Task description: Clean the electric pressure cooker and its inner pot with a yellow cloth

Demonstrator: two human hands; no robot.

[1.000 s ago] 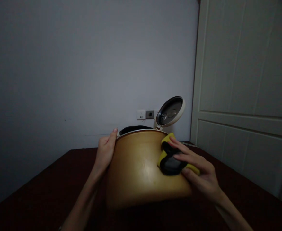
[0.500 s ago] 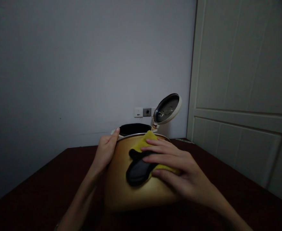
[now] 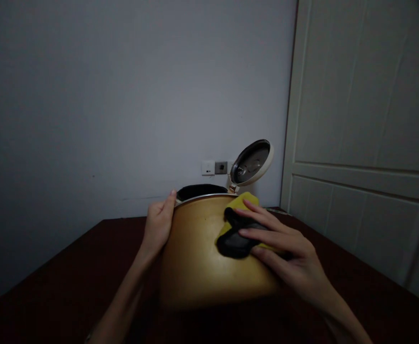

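Observation:
A gold-coloured inner pot (image 3: 198, 253) of a rice cooker is tilted in front of me, its silver rim at the top. My left hand (image 3: 158, 220) grips the rim on the left side, thumb on top and fingers hidden behind. On the pot's right side, my right hand (image 3: 291, 251) presses a yellow cloth (image 3: 247, 198) with a black pattern flat against the outer wall, fingers spread over it. Behind the pot, the rice cooker's raised lid (image 3: 252, 162) leans to the right. A dark rounded opening (image 3: 200, 191) shows just past the rim.
Beneath lies a dark red tabletop (image 3: 112, 248). A pale wall (image 3: 123, 95) with sockets (image 3: 208, 167) rises behind it. White panelled doors (image 3: 367, 119) stand along the right side.
My right hand has slid the cloth to the right across the pot's outer wall, from near its middle. My left hand keeps its hold on the rim.

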